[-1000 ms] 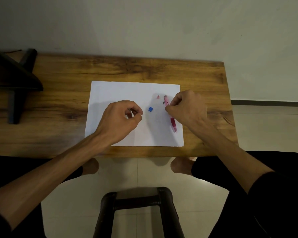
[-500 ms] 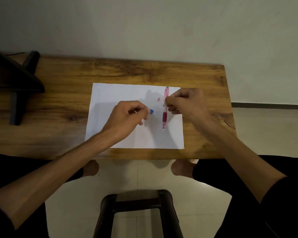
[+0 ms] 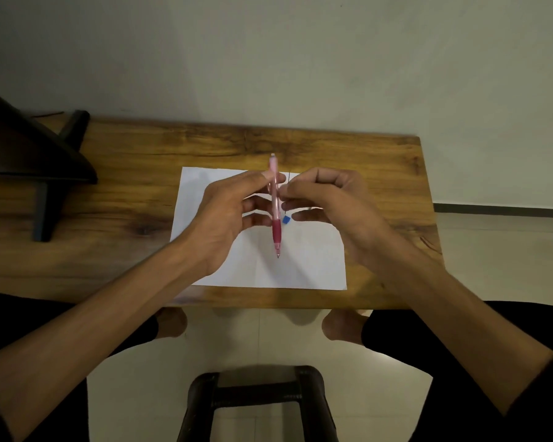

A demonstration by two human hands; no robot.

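Pink pen [image 3: 275, 215] is pinched mid-barrel by the left hand [image 3: 227, 215] above the white paper [image 3: 268, 272], tip pointing near. The right hand [image 3: 329, 202], just right of the barrel, pinches a thin dark part [image 3: 288, 178] too small to identify. Risk: that part may slip from the fingertips or bend against the barrel, and a careless finger could flick the small blue piece [image 3: 286, 220] off the tabletop [image 3: 109, 218].

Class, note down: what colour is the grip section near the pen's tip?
Deep magenta-red grip on the translucent pink plastic pen, clearest in the head view.

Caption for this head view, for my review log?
Left hand grips a pink pen above a white sheet; right hand meets its barrel with curled fingers, small blue piece nearby.
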